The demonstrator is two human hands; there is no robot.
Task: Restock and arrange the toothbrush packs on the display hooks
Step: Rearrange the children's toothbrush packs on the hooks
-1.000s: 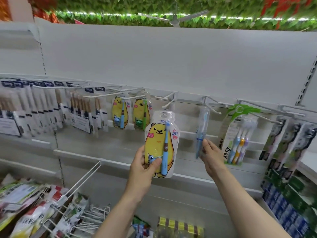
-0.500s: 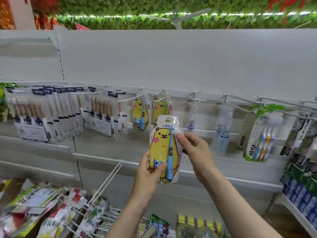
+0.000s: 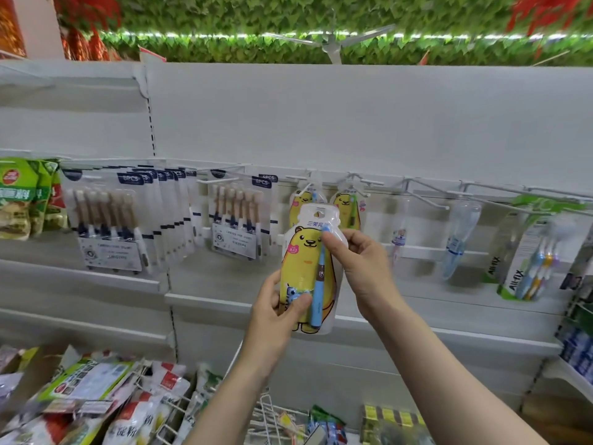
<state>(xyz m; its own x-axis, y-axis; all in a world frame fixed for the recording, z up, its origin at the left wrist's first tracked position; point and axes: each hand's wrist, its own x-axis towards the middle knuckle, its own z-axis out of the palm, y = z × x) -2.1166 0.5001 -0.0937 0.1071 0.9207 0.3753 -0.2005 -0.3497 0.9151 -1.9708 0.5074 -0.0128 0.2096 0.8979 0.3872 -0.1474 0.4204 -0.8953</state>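
- A person's left hand grips the lower part of a yellow bear toothbrush pack, thumb across the front, holding it upright in front of the white display shelving.
- The right hand now pinches the pack's upper right edge, fingertips at the head of the blue brush inside; a second ago that hand was off to the right of the pack, by a clear tube pack that hangs on its own hook.
- Both grips are closed on the one pack: the left wraps its base, the right nips its top.
- The pack's hang hole sits just below and in front of two matching bear packs, one up and to the left of the held pack and another up and to the right, each already on a hook.
- The shift to a two-handed hold suggests the pack is being steadied and aimed; it has risen closer to those hooks over the last second, but it is not yet threaded on either.
- Which of the two hooks is the target cannot be told.
- Farther left of the held pack hang rows of six-piece brush packs; far right of it, a green-carded multi-brush pack.
- Below the held pack, loose goods and wire racks fill the lower shelf.
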